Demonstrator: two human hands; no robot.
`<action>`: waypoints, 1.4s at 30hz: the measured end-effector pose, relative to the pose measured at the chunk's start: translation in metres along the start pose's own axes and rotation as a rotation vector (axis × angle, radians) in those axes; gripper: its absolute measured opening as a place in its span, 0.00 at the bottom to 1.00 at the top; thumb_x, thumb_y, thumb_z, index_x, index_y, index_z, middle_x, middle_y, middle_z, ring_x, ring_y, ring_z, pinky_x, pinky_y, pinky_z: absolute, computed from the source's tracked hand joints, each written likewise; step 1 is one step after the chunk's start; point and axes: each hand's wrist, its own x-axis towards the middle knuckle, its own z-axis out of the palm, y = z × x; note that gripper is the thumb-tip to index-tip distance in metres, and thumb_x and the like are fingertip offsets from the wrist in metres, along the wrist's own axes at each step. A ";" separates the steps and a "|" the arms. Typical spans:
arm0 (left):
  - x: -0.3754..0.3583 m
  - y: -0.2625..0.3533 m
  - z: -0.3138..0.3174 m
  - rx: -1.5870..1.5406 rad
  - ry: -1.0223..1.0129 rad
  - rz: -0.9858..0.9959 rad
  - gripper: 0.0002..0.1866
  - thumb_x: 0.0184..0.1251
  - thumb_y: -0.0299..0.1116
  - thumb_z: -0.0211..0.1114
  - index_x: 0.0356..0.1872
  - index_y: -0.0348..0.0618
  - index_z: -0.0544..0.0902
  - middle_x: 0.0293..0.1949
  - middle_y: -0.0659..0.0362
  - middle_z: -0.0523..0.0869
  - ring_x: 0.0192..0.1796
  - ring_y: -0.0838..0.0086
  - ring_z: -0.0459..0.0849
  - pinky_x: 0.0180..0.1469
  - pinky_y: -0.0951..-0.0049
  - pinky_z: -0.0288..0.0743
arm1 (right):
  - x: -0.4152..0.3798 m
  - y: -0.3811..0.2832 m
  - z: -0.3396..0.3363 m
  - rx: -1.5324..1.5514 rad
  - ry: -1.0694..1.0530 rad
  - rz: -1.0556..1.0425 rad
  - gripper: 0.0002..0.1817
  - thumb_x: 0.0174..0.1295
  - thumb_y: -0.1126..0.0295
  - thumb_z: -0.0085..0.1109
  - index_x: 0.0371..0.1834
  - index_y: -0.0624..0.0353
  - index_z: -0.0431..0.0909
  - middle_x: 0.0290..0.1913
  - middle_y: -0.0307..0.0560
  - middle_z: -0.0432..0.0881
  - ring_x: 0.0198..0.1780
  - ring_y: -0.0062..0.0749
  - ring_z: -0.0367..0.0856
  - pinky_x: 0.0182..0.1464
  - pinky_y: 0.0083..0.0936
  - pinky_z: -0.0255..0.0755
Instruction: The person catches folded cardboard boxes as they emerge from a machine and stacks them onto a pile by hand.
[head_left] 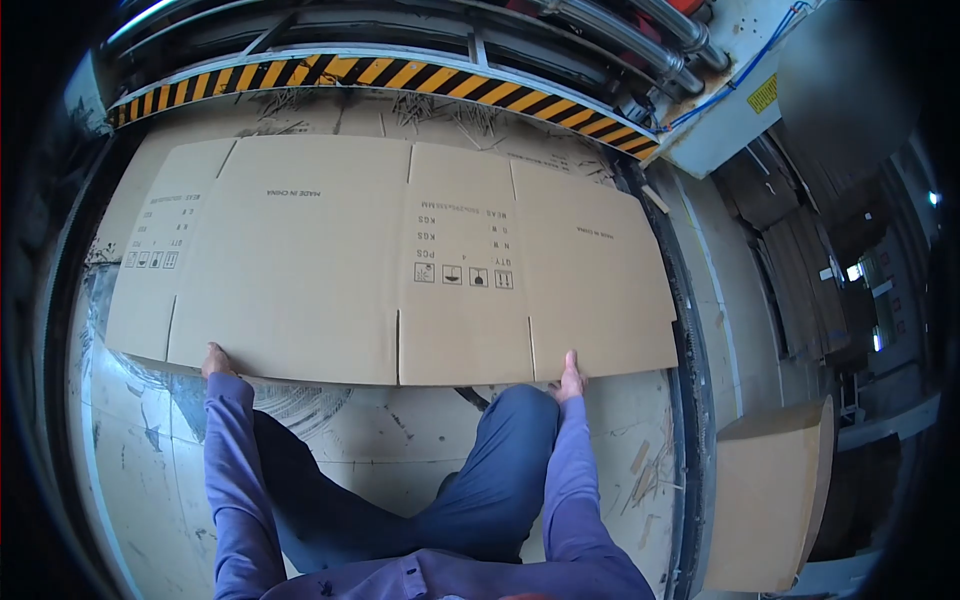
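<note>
A large flat cardboard blank (300,260) with upside-down print and slots along its edges lies across the view. My left hand (216,361) grips its near edge toward the left, thumb on top and fingers hidden beneath. Farther right, my right hand (570,378) holds the same near edge, its thumb on the top face and fingers partly under the board. Beyond the blank's far edge, more flat cardboard (340,120) shows.
A machine with a yellow-and-black striped bar (400,75) stands beyond the cardboard. Cardboard scraps (650,475) lie on the floor at right. Another brown cardboard piece (765,500) is at lower right, with stacked cardboard (800,285) farther back.
</note>
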 end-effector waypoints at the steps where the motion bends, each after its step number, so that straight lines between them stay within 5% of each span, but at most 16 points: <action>1: -0.009 0.002 -0.002 0.095 -0.001 0.047 0.43 0.59 0.60 0.47 0.50 0.16 0.67 0.50 0.38 0.75 0.53 0.53 0.75 0.56 0.66 0.66 | -0.009 -0.010 0.004 -0.059 0.077 0.009 0.52 0.48 0.35 0.55 0.63 0.69 0.52 0.65 0.52 0.56 0.58 0.49 0.65 0.49 0.56 0.67; 5: -0.036 0.027 -0.013 0.434 0.008 0.243 0.43 0.60 0.60 0.45 0.48 0.14 0.69 0.49 0.32 0.73 0.54 0.49 0.73 0.57 0.64 0.65 | -0.019 -0.030 0.019 -0.203 0.117 0.026 0.53 0.48 0.33 0.51 0.64 0.69 0.49 0.67 0.52 0.50 0.61 0.51 0.61 0.52 0.58 0.64; 10: -0.035 0.029 -0.003 0.422 0.040 0.288 0.40 0.62 0.58 0.45 0.42 0.15 0.73 0.46 0.30 0.74 0.53 0.46 0.73 0.57 0.62 0.65 | 0.005 -0.028 0.012 -0.259 0.020 0.098 0.55 0.49 0.31 0.47 0.65 0.70 0.46 0.69 0.51 0.44 0.63 0.54 0.58 0.53 0.59 0.63; 16: -0.008 0.015 -0.001 0.427 0.033 0.286 0.43 0.62 0.60 0.44 0.42 0.13 0.71 0.45 0.29 0.74 0.52 0.45 0.73 0.56 0.62 0.66 | 0.011 -0.008 0.013 -0.193 0.047 0.018 0.51 0.52 0.35 0.48 0.66 0.63 0.40 0.64 0.54 0.57 0.61 0.55 0.61 0.52 0.60 0.62; 19: 0.022 0.000 0.005 0.509 0.031 0.299 0.44 0.61 0.62 0.43 0.41 0.13 0.72 0.44 0.29 0.75 0.52 0.45 0.73 0.55 0.62 0.66 | 0.003 -0.009 0.017 -0.236 0.090 -0.045 0.47 0.55 0.37 0.46 0.64 0.66 0.46 0.62 0.57 0.59 0.59 0.53 0.63 0.53 0.60 0.61; 25: 0.011 0.005 0.002 0.511 0.081 0.330 0.44 0.61 0.63 0.42 0.38 0.14 0.73 0.40 0.29 0.76 0.49 0.45 0.75 0.52 0.60 0.68 | 0.001 -0.010 0.024 -0.418 0.192 -0.239 0.42 0.59 0.42 0.44 0.57 0.77 0.58 0.59 0.64 0.61 0.57 0.51 0.66 0.56 0.42 0.64; 28: -0.007 0.016 -0.005 0.508 0.056 0.331 0.43 0.62 0.62 0.43 0.38 0.16 0.75 0.39 0.30 0.77 0.48 0.45 0.76 0.51 0.59 0.69 | 0.000 -0.009 0.028 -0.483 0.315 -0.264 0.37 0.61 0.43 0.39 0.46 0.76 0.71 0.52 0.68 0.70 0.54 0.54 0.70 0.56 0.36 0.65; 34: -0.039 0.030 -0.014 0.474 0.064 0.309 0.34 0.62 0.55 0.49 0.36 0.24 0.79 0.40 0.37 0.79 0.46 0.47 0.77 0.49 0.59 0.70 | 0.004 -0.013 0.018 -0.670 0.226 -0.273 0.38 0.59 0.50 0.44 0.57 0.79 0.56 0.56 0.73 0.64 0.54 0.56 0.68 0.56 0.40 0.65; 37: -0.055 0.037 -0.017 0.495 0.113 0.344 0.29 0.61 0.50 0.52 0.35 0.25 0.80 0.39 0.37 0.80 0.44 0.47 0.78 0.48 0.58 0.70 | -0.015 -0.015 0.018 -0.670 0.398 -0.441 0.42 0.54 0.54 0.50 0.62 0.77 0.46 0.57 0.72 0.62 0.55 0.55 0.68 0.56 0.39 0.65; 42: -0.045 0.030 -0.017 0.529 0.110 0.403 0.26 0.60 0.47 0.52 0.32 0.25 0.80 0.37 0.36 0.80 0.43 0.47 0.78 0.48 0.57 0.70 | -0.004 -0.005 0.013 -0.498 0.395 -0.433 0.43 0.51 0.59 0.55 0.63 0.76 0.46 0.57 0.69 0.64 0.56 0.53 0.68 0.58 0.34 0.64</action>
